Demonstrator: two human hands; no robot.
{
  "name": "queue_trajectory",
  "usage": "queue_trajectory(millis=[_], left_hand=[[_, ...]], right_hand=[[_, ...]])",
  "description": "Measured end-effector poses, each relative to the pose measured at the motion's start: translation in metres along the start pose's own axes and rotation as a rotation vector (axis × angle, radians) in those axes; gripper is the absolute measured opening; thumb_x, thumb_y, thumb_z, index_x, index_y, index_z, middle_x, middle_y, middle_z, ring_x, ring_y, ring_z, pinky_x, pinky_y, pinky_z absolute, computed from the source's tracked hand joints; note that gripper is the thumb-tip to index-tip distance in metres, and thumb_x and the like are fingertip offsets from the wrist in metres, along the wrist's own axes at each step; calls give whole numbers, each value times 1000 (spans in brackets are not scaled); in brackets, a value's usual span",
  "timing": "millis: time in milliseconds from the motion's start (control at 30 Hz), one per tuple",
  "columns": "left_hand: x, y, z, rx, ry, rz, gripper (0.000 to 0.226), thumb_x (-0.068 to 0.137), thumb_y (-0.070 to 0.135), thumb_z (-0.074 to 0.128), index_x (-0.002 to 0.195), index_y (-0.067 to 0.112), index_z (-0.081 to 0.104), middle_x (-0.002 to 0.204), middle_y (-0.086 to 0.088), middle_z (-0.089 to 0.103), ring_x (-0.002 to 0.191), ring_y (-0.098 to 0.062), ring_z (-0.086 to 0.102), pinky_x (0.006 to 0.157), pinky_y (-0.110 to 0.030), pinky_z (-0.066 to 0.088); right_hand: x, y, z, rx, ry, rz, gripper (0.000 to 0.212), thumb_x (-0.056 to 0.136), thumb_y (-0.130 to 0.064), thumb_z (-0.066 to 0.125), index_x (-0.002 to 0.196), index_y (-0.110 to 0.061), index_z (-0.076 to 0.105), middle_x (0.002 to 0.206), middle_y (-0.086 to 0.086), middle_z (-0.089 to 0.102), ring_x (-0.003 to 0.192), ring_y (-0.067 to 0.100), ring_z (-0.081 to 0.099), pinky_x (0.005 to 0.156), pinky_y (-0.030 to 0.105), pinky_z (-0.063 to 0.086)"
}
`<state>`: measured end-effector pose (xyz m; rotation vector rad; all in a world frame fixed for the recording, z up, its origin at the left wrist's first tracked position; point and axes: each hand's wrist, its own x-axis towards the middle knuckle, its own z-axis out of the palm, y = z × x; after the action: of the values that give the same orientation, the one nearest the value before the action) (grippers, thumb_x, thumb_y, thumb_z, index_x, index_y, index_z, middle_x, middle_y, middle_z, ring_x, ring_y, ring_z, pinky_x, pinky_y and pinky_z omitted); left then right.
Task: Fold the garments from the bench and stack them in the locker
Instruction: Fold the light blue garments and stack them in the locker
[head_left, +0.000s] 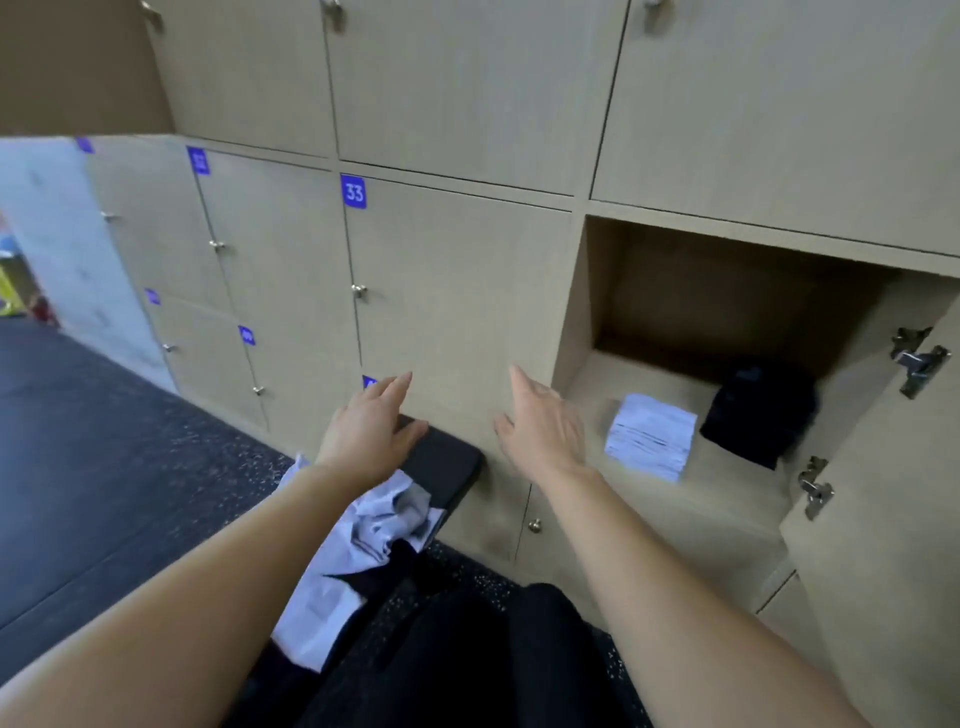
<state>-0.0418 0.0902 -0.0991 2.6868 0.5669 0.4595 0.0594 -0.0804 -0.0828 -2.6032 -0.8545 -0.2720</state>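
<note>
An open locker (587, 405) at the right holds a folded white garment (652, 436) and, to its right, a folded black garment (761, 415). Both my hands are held out empty in front of the locker wall, fingers straight. My left hand (371, 428) hovers over the far end of the black bench (447, 465). My right hand (543, 423) is just left of the locker opening. A crumpled white and grey garment (363, 535) lies on the bench under my left forearm, with dark cloth (395, 571) beside it.
Closed beige lockers (457, 291) with small knobs and blue number tags fill the wall. The open locker's door (883, 519) swings out at the right with metal hinges. Dark speckled floor (104, 467) stretches to the left. My dark-clothed legs (467, 665) are at the bottom.
</note>
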Motion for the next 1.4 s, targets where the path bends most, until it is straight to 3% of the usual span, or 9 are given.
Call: queue_trajectory(millis=[267, 533, 667, 800, 1067, 1233, 1400], left_hand=[[-86, -106, -1, 41, -51, -226, 65, 98, 37, 54, 154, 18, 25, 154, -1, 37, 135, -25, 41, 108, -40, 36], [-102, -153, 39, 25, -161, -306, 65, 99, 39, 51, 154, 16, 25, 157, -2, 32, 143, -25, 31, 112, -37, 31], [-72, -165, 60, 7, -197, -270, 61, 100, 36, 50, 153, 15, 27, 155, -2, 36, 141, -22, 33, 110, -31, 28], [-20, -176, 80, 4, -232, -200, 56, 98, 29, 54, 149, 17, 35, 152, -1, 41, 137, -22, 40, 107, -34, 34], [67, -187, 123, -18, -294, -38, 52, 95, 13, 55, 145, 23, 44, 151, 1, 41, 138, -20, 36, 113, -30, 28], [90, -182, 142, -16, -391, 70, 49, 92, 2, 49, 135, 24, 56, 155, -3, 32, 142, -22, 28, 112, -30, 26], [99, -184, 136, -9, -399, 80, 25, 94, 12, 55, 112, 20, 71, 151, -3, 38, 137, -22, 35, 109, -28, 26]], right_hand=[[-38, -67, 81, -6, -200, -162, 53, 97, -29, 45, 147, -16, 29, 139, 7, 50, 126, 28, 46, 100, 38, 36], [-44, -71, 145, -73, -364, -203, 40, 98, -31, 41, 136, -19, 40, 133, 6, 54, 122, 27, 49, 96, 37, 37], [-23, -57, 166, -88, -344, -159, 28, 97, -32, 42, 122, -20, 49, 122, 2, 60, 115, 24, 51, 90, 35, 38], [7, -45, 186, -102, -340, -90, 30, 98, -41, 43, 118, -20, 52, 120, 1, 59, 116, 22, 49, 90, 34, 37], [61, -38, 235, -101, -383, -115, 36, 97, -39, 42, 126, -21, 52, 124, 3, 50, 117, 24, 43, 96, 34, 36], [71, -31, 257, -24, -403, -144, 27, 95, -36, 48, 107, -17, 62, 117, 2, 50, 111, 23, 45, 93, 33, 38], [81, -31, 249, 123, -355, -159, 15, 93, -29, 53, 80, -19, 54, 93, -1, 58, 95, 22, 50, 77, 34, 39]])
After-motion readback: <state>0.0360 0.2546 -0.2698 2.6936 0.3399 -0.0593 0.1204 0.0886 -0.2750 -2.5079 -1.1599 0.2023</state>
